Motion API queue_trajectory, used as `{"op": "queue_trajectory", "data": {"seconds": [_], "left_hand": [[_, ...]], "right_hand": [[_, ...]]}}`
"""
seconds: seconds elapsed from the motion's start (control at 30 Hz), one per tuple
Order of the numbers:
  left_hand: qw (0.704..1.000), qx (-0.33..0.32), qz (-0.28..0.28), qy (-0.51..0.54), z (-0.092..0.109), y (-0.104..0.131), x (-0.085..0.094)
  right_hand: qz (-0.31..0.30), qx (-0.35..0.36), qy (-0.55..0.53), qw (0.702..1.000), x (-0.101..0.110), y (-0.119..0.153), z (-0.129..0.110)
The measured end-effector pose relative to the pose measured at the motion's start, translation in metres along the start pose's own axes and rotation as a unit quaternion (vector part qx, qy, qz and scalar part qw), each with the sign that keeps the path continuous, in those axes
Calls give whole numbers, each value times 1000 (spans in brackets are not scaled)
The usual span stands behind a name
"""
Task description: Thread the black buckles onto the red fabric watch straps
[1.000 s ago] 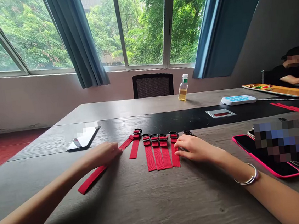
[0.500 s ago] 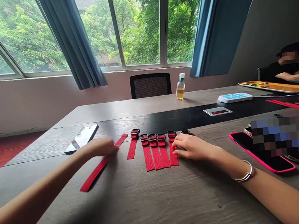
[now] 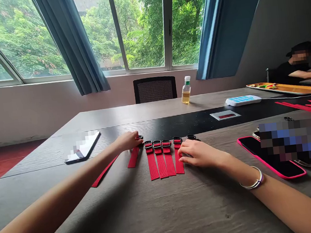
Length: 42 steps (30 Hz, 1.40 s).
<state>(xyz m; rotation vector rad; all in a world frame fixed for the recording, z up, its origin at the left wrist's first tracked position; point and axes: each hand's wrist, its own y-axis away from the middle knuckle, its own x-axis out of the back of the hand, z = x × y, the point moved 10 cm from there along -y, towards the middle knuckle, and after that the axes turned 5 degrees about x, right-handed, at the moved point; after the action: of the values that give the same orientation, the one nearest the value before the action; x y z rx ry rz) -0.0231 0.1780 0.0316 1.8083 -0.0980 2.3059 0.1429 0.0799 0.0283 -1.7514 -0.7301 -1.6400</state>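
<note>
My left hand is closed in a pinch at the black buckle end of a short red webbing strap. Behind that forearm a longer red strap lies partly hidden. To the right, three short red straps lie side by side with black buckles at their far ends. Another buckled strap lies just beyond them, at the fingertips of my right hand. That hand rests on the table, fingers loosely bent and apart. A black buckle shows behind it; whatever is under the palm is hidden.
A white-faced phone lies at left, a pink-cased phone at right. Farther back are a bottle, a power strip, a flat card, loose red straps and an orange tray. A person sits at far right.
My left hand has left the longer red strap and moved right to the buckle of the short strap. That strap has shifted slightly. The right hand stays put.
</note>
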Motion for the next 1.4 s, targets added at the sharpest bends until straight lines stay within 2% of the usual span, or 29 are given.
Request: {"op": "queue_trajectory", "data": {"seconds": [0.1, 0.2, 0.3, 0.37, 0.43, 0.53, 0.67, 0.83, 0.97, 1.07, 1.17, 1.4], "left_hand": [[999, -2, -23, 47, -6, 8, -2], [995, -8, -41, 93, -10, 24, -2], [982, -23, -66, 176, -2, 47, -3], [963, -27, -98, 249, 9, 64, -7], [936, -31, -135, 324, 23, 81, -13], [877, -43, -212, 429, 48, 103, -30], [784, -64, -292, 543, 70, 119, -53], [692, -68, -356, 624, 81, 127, -74], [647, -55, -378, 660, 87, 131, -84], [638, -39, -362, 678, 88, 128, -87], [644, -17, -340, 685, 83, 125, -91], [722, -37, -286, 629, 75, 122, -92]], "right_hand": [[17, 11, 3, 1000, 1, 0, -2], [56, 50, 3, 997, 7, -1, -13], [113, 101, -1, 988, 17, 1, -35], [157, 131, -6, 979, 27, 4, -52], [199, 162, -14, 966, 36, 8, -70], [256, 194, -25, 947, 49, 15, -92], [318, 188, -8, 929, 59, 22, -97], [309, 168, -12, 936, 55, 19, -89], [288, 177, -13, 941, 48, 15, -93], [270, 159, -22, 949, 43, 11, -91], [256, 148, -22, 955, 38, 8, -89], [223, 140, 46, 964, 27, 2, -93]]}}
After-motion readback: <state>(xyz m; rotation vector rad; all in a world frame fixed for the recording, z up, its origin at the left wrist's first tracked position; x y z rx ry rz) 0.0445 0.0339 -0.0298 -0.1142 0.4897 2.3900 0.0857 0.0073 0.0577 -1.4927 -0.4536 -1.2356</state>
